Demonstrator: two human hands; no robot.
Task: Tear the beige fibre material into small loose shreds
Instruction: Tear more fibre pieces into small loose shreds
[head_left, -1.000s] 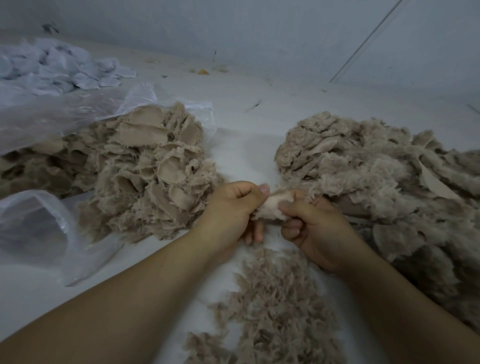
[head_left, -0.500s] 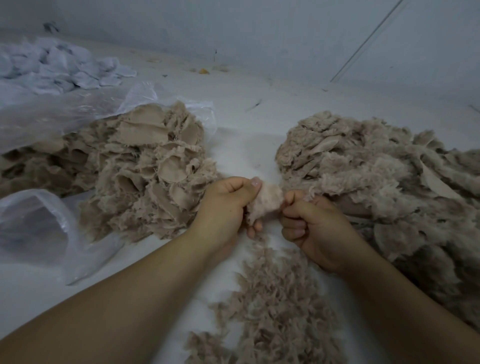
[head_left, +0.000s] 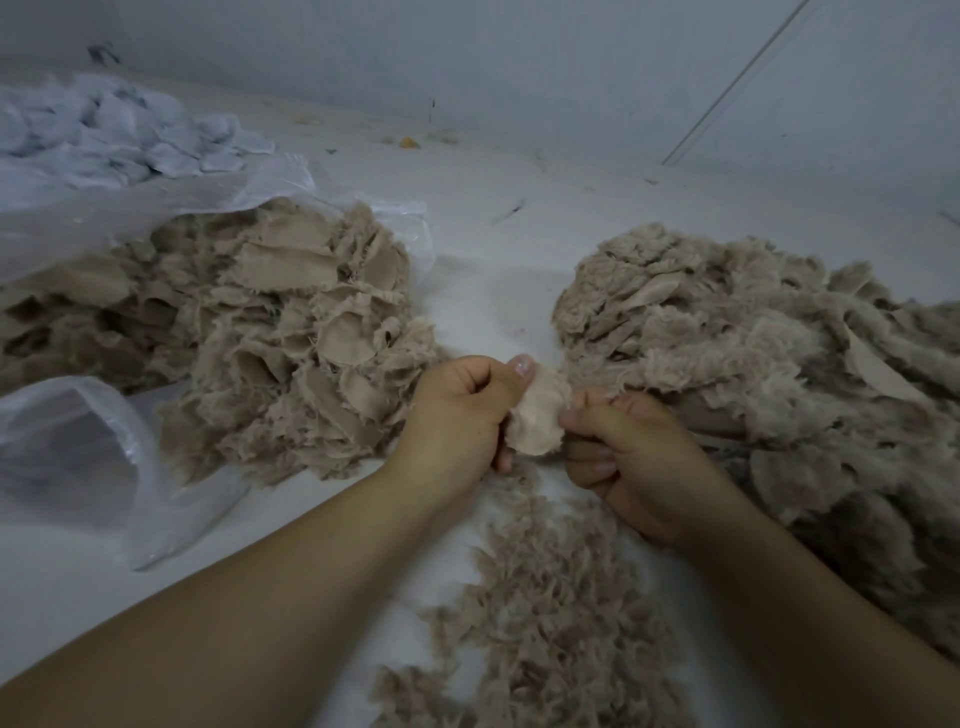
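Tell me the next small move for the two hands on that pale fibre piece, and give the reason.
Probably pull the hands apart: the left hand and the right hand each pinch an edge of the pale beige fibre piece, which looks untorn, above the small loose shreds.

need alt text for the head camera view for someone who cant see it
Two bare hands, left hand and right hand, pinch a small beige fibre piece between them above a trail of loose shreds on a white surface. Larger beige piles sit on either side: the left pile spills from a clear plastic bag, the right pile lies loose.
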